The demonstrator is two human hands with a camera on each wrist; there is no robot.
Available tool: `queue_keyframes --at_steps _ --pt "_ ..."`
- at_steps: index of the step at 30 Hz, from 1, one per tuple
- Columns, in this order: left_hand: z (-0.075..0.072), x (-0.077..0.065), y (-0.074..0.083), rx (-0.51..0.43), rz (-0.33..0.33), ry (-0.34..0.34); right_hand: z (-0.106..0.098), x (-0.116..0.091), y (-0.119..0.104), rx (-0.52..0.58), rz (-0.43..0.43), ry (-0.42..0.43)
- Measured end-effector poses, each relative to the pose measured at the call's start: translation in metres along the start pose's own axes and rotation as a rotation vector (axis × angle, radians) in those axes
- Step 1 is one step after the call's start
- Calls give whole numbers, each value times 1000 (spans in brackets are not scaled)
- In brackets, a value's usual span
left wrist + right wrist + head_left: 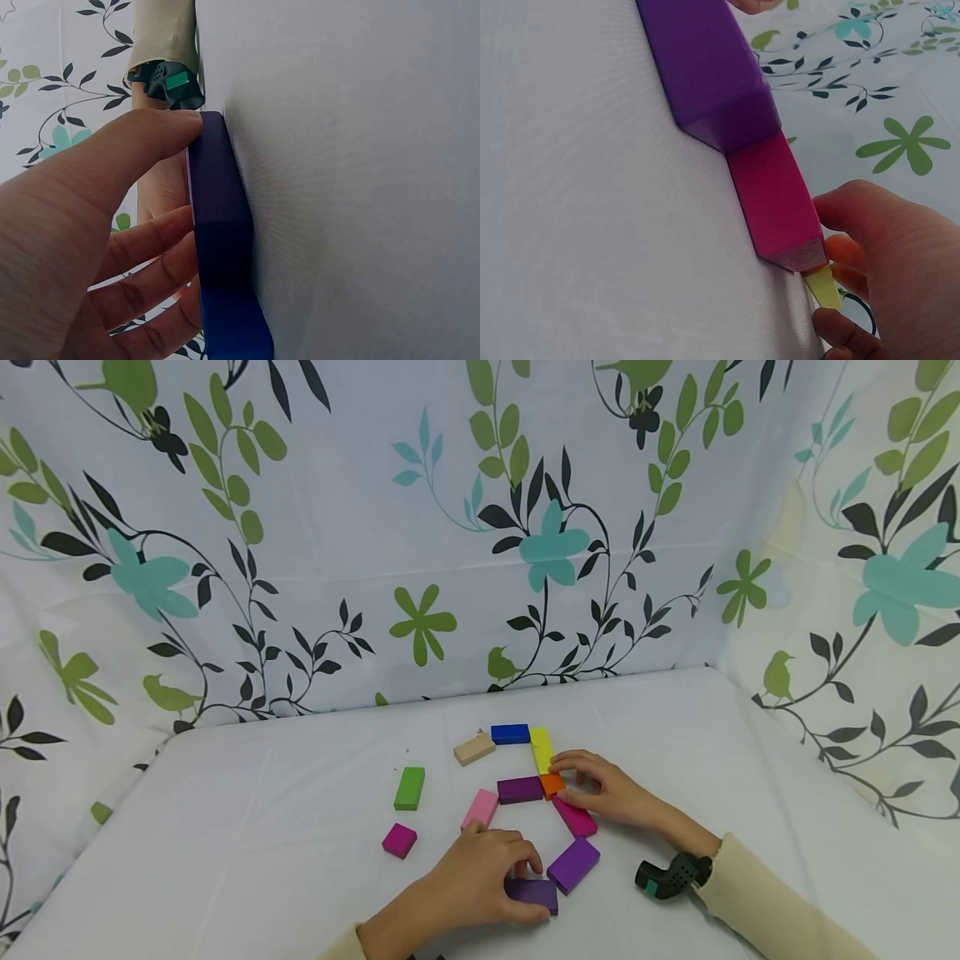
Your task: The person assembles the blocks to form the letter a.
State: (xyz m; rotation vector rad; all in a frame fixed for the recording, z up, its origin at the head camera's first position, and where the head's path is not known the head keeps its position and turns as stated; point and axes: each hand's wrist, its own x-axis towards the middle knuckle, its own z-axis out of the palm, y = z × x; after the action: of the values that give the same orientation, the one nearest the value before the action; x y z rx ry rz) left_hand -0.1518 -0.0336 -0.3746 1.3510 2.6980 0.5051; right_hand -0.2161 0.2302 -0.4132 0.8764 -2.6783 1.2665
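In the head view, my left hand (pixel 476 877) holds a dark purple block (pixel 538 895), thumb along its near side and fingers at its far side. The left wrist view shows that thumb (pixel 161 131) on the block's edge. My right hand (pixel 618 793) pinches a small orange block (pixel 552 785) between thumb and fingers. Around it lie a yellow block (pixel 541 749), a plum block (pixel 520 790) and a magenta block (pixel 576 817). A violet block (pixel 573 865) links the magenta one to the dark purple one. A pink block (pixel 481 808) is partly behind the left hand.
A blue block (pixel 510 734) touches the yellow one's top, with a beige block (pixel 474 749) to its left. Farther left lie a green block (pixel 409 788) and a magenta cube (pixel 400 841). White cloth (pixel 262 843) covers the table; patterned curtains (pixel 337 527) hang behind.
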Motion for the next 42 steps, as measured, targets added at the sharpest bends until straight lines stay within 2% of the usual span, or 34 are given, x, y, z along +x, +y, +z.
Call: queue_keyframes --at_steps 11,18,26,35,42 --pt "-1 3 2 11 -44 -14 0 0 2 -6 -6 0" --pt "1 15 14 -18 -87 12 0 0 2 -3 -8 1" --pt "7 27 20 13 -115 26 0 0 1 16 -11 -1" --pt "8 26 21 -19 -132 -6 0 0 1 4 -4 -2" --pt "8 22 24 6 -128 8 0 -1 1 -1 -6 3"
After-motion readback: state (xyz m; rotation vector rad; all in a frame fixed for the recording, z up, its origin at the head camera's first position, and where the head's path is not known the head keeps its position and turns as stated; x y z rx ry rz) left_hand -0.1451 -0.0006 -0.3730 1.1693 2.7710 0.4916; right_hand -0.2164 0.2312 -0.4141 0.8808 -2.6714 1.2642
